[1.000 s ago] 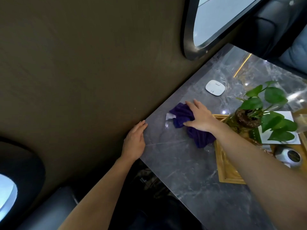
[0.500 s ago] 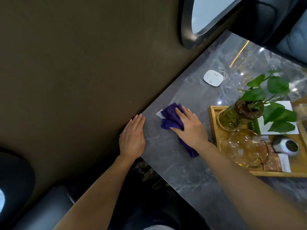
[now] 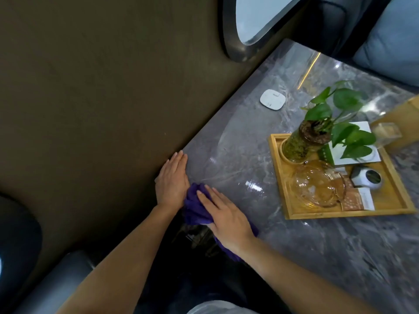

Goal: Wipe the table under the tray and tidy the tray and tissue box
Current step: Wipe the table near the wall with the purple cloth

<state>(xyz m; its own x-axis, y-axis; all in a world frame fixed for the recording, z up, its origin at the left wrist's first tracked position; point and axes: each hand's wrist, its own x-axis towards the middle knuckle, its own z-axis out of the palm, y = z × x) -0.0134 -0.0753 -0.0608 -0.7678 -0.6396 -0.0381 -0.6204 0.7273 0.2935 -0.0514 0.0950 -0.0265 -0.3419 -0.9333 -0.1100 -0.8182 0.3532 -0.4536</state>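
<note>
Pressing one purple cloth (image 3: 195,209), right hand (image 3: 226,216), one tray (image 3: 281,177), one table (image 3: 238,137)

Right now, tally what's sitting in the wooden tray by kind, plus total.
Potted green plant in glass jar: 1
Clear glass bowl: 1
White card: 1
Small silver round gadget: 1
Brown patterned packet: 1
Total: 5 in the wooden tray

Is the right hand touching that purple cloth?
Touching. The head view shows the right hand lying flat on the purple cloth at the table corner.
</note>
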